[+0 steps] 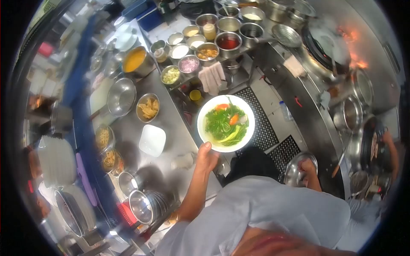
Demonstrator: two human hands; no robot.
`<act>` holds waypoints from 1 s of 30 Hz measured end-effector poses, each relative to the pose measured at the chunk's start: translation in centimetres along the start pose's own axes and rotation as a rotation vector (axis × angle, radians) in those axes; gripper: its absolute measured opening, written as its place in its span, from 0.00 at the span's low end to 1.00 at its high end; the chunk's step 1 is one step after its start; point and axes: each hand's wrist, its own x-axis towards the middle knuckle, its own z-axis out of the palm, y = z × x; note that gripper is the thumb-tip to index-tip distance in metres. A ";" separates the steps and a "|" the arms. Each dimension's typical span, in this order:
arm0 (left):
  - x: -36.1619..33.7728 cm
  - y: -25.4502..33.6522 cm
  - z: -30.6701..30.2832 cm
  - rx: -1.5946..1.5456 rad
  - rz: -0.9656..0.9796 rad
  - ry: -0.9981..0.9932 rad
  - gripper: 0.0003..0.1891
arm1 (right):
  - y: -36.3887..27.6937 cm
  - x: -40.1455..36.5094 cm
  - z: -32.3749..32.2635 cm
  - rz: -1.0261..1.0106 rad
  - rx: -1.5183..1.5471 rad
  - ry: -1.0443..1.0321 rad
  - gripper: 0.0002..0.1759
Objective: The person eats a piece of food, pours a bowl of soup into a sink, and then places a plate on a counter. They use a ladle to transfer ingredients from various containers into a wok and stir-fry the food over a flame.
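Observation:
My left hand (207, 158) grips the near rim of a white bowl (250, 123), thumb on top. Leafy greens (224, 121) with orange-red pieces and a round green slice fill the bowl. It hangs in front of my body, above the gap between counter and stove. Lower right, by my side, my right hand (306, 166) is closed on a shiny metal bowl (291, 170); the fingers are partly hidden and I see no food in the visible part. A small white square dish (152, 140) stands on the steel counter left of the white bowl.
Metal pots of ingredients (207, 53) crowd the back. A cloth (212, 78) hangs below them. Flames (358, 64) rise beside a steaming wok (326, 47) at right. Another person's hand (388, 138) is near the stove. Stacked metal bowls (143, 207) stand lower left; perforated mats (258, 115) cover the floor.

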 end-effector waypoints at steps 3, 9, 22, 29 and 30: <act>3.3 1.3 -0.8 0.001 0.053 0.067 0.40 | -2.7 7.4 -0.1 -0.032 -0.292 -0.041 0.11; 8.0 3.4 -0.7 -0.011 0.212 0.192 0.41 | -22.9 19.8 3.7 -0.708 -0.733 0.245 0.21; 15.7 7.6 0.2 -0.135 0.463 0.420 0.39 | -78.2 6.1 32.8 -1.608 -0.434 -0.190 0.38; 18.9 8.7 -4.3 -0.189 0.459 0.482 0.41 | -85.8 11.0 37.3 -1.587 -0.806 -0.205 0.14; 19.5 9.4 -4.6 -0.210 0.456 0.473 0.41 | -86.7 11.2 36.8 -1.595 -0.747 -0.182 0.14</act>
